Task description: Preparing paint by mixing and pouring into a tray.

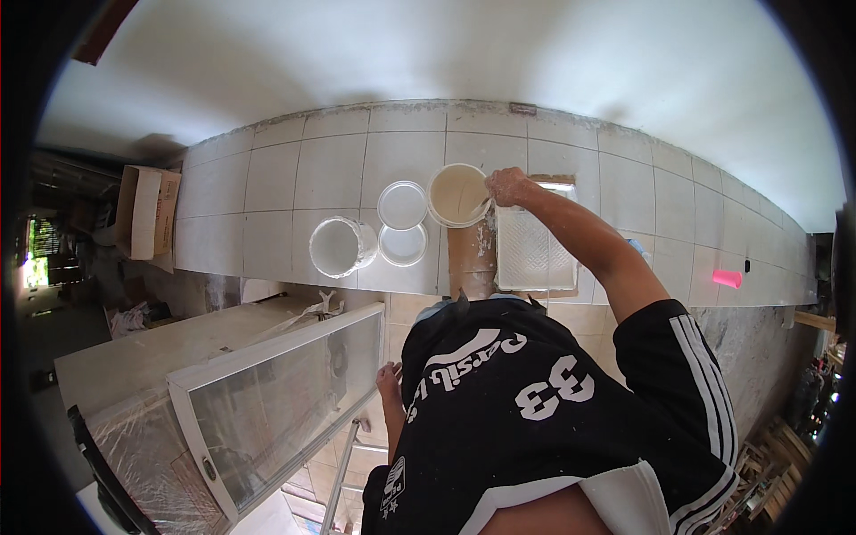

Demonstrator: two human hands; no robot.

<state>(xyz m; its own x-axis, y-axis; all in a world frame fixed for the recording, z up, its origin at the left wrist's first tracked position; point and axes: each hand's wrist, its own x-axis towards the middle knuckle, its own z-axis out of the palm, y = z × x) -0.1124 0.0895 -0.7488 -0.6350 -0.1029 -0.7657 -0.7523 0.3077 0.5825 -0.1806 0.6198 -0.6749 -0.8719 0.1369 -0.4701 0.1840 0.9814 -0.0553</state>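
My right hand (506, 185) is closed at the right rim of a bucket of cream-coloured liquid (453, 192), gripping something I cannot make out that reaches inside. The bucket sits at the end of a brown board (473, 263). To its left are two white lids (402, 205) and a white bucket (333, 246) with pale smears. A white textured paint tray (530, 250) lies under my right forearm, on brown card. My left hand (389, 380) hangs low beside my black shirt, fingers loosely bent and apart, holding nothing visible, near a white-framed glass panel (272, 392).
These stand on a tiled ledge (325, 160) along a white wall (428, 53). A pink cup (727, 279) is at the right, a cardboard box (143, 214) at the left. A metal ladder (348, 464) and plastic-wrapped furniture (134, 455) are below left; wooden pieces (767, 473) lie lower right.
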